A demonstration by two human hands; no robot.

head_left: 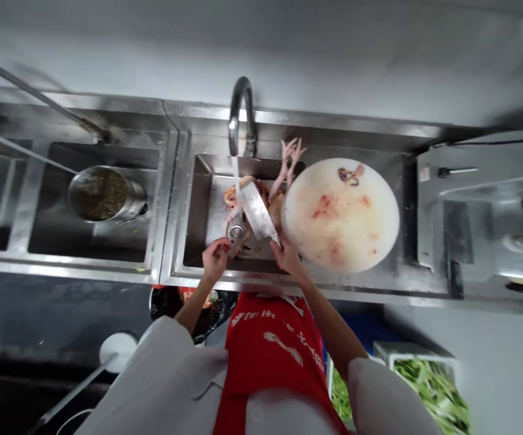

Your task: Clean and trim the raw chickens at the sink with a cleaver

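Note:
My right hand (286, 257) grips the handle of a cleaver (258, 208), its broad blade slanting up and left over the sink (202, 199). Water runs from the curved faucet (242, 115) down beside the blade's upper end. Under and around the blade lies raw poultry (276, 210), with a pair of pale feet (290, 160) sticking up toward the back. My left hand (216, 257) is over the sink's front edge, left of the round drain fitting (236, 229). Its fingers are curled, and whatever they may hold is too small to make out.
A round white cutting board (340, 214) with red stains and a scrap of innards (351, 175) covers the sink's right side. A pot (101, 193) of dark contents stands in the left sink. Below are a black-lined bin (220, 311) and crates of leafy greens (431, 386).

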